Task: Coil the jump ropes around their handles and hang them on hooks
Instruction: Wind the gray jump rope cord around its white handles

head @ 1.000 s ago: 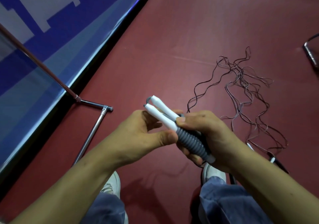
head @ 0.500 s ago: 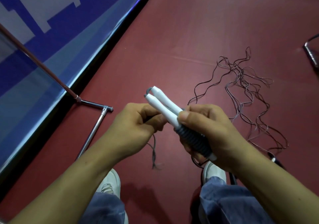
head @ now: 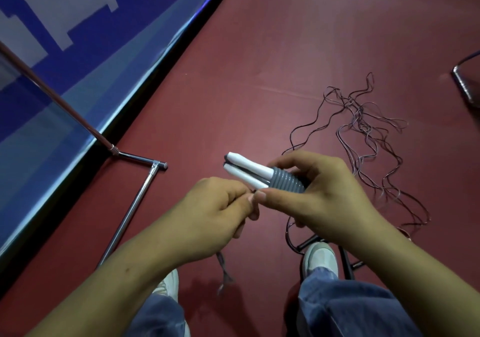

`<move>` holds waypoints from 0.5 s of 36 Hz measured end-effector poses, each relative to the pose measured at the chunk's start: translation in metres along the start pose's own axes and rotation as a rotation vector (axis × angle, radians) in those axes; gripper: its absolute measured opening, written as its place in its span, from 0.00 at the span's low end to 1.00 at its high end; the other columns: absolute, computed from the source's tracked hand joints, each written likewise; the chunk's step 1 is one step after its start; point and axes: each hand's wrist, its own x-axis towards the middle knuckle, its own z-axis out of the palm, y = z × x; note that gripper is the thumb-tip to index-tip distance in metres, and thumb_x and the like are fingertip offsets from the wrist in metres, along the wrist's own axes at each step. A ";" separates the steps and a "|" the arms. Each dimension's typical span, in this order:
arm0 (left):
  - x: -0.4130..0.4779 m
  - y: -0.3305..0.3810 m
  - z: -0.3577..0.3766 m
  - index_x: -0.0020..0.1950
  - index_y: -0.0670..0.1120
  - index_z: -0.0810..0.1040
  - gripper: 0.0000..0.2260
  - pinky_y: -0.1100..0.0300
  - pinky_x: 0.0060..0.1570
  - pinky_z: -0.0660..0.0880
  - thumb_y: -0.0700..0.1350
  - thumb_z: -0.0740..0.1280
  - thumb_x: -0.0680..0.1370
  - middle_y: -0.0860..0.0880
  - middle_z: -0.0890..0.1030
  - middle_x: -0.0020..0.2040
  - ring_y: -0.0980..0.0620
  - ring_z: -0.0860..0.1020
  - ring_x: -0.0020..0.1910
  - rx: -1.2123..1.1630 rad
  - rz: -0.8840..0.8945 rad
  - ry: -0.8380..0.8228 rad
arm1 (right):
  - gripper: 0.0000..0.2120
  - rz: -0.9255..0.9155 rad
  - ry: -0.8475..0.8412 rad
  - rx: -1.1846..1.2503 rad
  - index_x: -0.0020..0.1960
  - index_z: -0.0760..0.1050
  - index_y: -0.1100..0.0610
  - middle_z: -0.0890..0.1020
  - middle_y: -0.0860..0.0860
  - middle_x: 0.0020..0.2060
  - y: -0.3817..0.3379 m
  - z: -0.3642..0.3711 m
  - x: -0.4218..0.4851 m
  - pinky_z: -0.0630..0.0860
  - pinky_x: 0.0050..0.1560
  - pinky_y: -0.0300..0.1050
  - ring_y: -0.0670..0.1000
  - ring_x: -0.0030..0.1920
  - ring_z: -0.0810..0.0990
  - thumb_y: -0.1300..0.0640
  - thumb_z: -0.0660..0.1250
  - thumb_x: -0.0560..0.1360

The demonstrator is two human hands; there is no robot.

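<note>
Head-camera view, looking down past a person's forearms to a dark red floor [head: 285, 51]. The right hand [head: 324, 201] grips a pair of jump rope handles [head: 262, 174] held side by side, its fingers curled over the grey ribbed grips and its thumb stretched left beneath them. The left hand [head: 213, 214] sits just left of and nearer than the handles, its fingers pressed together and pinching a thin dark cord [head: 222, 269], whose frayed end dangles below the hand. Over the last second the left hand has gone from pressing its thumb on the grips to pinching this cord and drawing it down and toward the body, and the handles have tipped from a steep slant to lying much flatter. This suggests the winding is at or near its last turns, with the end being pulled snug or tucked; hanging is not yet done. The handles' long axis runs from near right to far left, almost level, with the white tapered tips pointing far left and the grip ends hidden inside the right hand. A tangle of loose ropes [head: 363, 134] lies on the floor at far right, well apart. A chrome metal stand [head: 135, 201] stands at left.
</note>
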 end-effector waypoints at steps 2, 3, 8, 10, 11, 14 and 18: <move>0.000 0.003 -0.003 0.41 0.47 0.81 0.16 0.61 0.28 0.68 0.49 0.60 0.85 0.49 0.79 0.28 0.57 0.72 0.24 -0.016 -0.049 -0.047 | 0.22 -0.068 0.015 -0.134 0.51 0.81 0.48 0.83 0.50 0.36 0.004 -0.001 0.001 0.78 0.30 0.47 0.46 0.27 0.76 0.40 0.81 0.62; 0.000 0.005 -0.004 0.41 0.46 0.80 0.17 0.63 0.25 0.67 0.49 0.60 0.85 0.48 0.78 0.27 0.56 0.70 0.22 -0.047 -0.075 -0.069 | 0.24 -0.105 0.025 -0.206 0.51 0.80 0.46 0.83 0.49 0.35 0.005 -0.003 0.002 0.78 0.31 0.48 0.48 0.29 0.77 0.35 0.78 0.61; 0.000 0.010 -0.010 0.41 0.41 0.78 0.19 0.62 0.22 0.65 0.49 0.58 0.86 0.43 0.76 0.26 0.50 0.67 0.19 -0.245 -0.166 -0.144 | 0.28 -0.259 0.057 -0.468 0.51 0.74 0.46 0.76 0.47 0.30 0.006 -0.004 0.002 0.75 0.31 0.52 0.52 0.31 0.72 0.27 0.71 0.62; -0.001 0.012 -0.011 0.41 0.40 0.77 0.19 0.63 0.21 0.65 0.49 0.58 0.86 0.42 0.76 0.26 0.50 0.66 0.18 -0.271 -0.183 -0.170 | 0.29 -0.266 0.085 -0.523 0.51 0.73 0.47 0.75 0.45 0.29 0.004 -0.003 0.001 0.74 0.30 0.50 0.51 0.30 0.72 0.27 0.70 0.61; -0.001 0.014 -0.012 0.41 0.39 0.77 0.19 0.63 0.21 0.65 0.49 0.58 0.86 0.41 0.76 0.26 0.50 0.67 0.17 -0.267 -0.193 -0.184 | 0.29 -0.272 0.089 -0.553 0.50 0.72 0.47 0.74 0.44 0.29 0.002 -0.002 0.001 0.73 0.29 0.49 0.51 0.30 0.72 0.28 0.71 0.61; -0.001 0.016 -0.018 0.42 0.39 0.78 0.18 0.61 0.25 0.69 0.47 0.60 0.86 0.40 0.79 0.29 0.48 0.71 0.20 -0.221 -0.217 -0.253 | 0.24 -0.308 0.094 -0.641 0.49 0.72 0.49 0.72 0.44 0.28 0.002 0.003 -0.002 0.72 0.27 0.47 0.54 0.30 0.70 0.34 0.74 0.64; -0.001 0.017 -0.022 0.43 0.39 0.78 0.13 0.59 0.30 0.73 0.40 0.60 0.85 0.38 0.83 0.34 0.44 0.78 0.26 -0.217 -0.263 -0.314 | 0.24 -0.324 0.147 -0.776 0.48 0.70 0.49 0.77 0.47 0.30 0.005 0.012 -0.002 0.71 0.27 0.46 0.59 0.30 0.72 0.41 0.79 0.64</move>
